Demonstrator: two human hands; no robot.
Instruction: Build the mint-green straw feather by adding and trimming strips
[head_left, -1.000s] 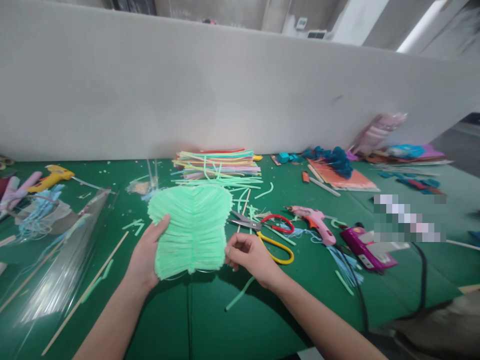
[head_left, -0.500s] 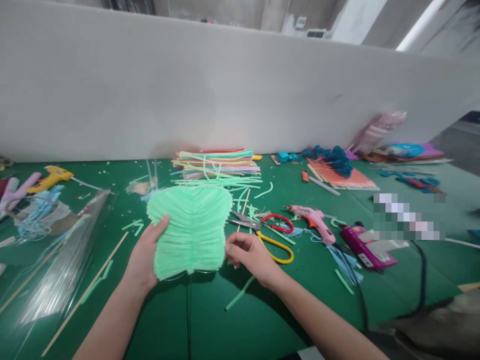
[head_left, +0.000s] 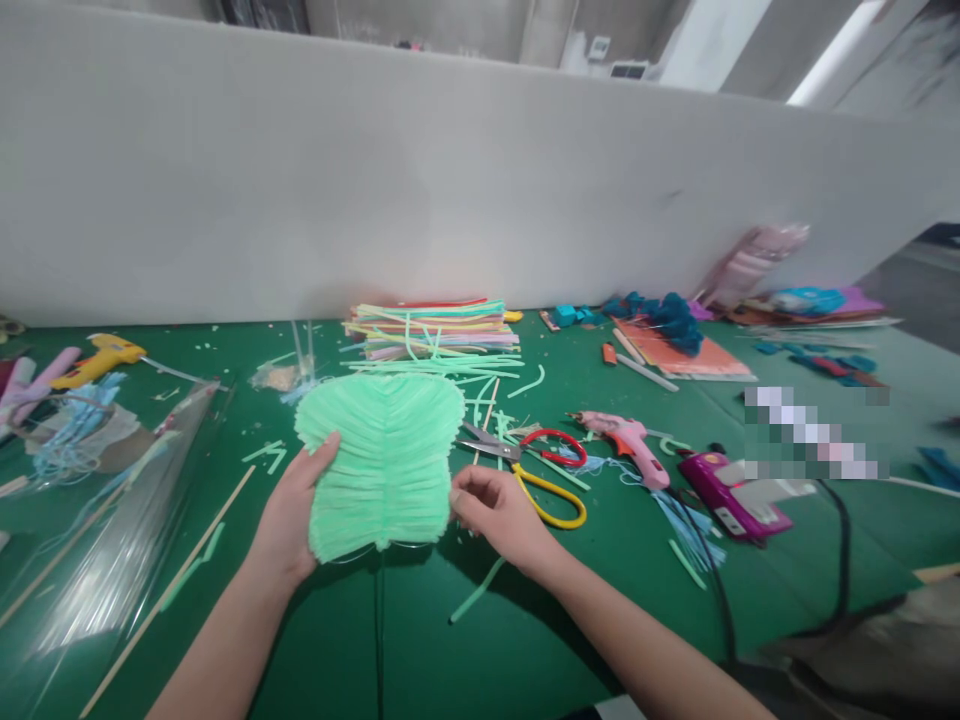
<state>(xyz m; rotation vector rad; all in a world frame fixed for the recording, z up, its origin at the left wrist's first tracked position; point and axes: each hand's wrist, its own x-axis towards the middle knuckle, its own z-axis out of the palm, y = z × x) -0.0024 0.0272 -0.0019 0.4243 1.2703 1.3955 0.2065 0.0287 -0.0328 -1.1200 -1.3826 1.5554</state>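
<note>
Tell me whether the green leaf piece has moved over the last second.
No. The green leaf piece stays just left of the scissors, held by both hands as before.

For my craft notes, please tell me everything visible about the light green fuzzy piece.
The light green piece looks made of fuzzy stems laid in rows, slanting out from a centre ridge, like a broad leaf. It is held tilted above the green table. The left hand grips its left edge; the right hand pinches its lower right edge.

Even, bright overhead light on the green felt-covered bench [head_left: 420, 640]; soft shadows lie beneath the forearms. Glare streaks the clear plastic sleeve [head_left: 112, 540] at left. Edges bow and blur.
</note>
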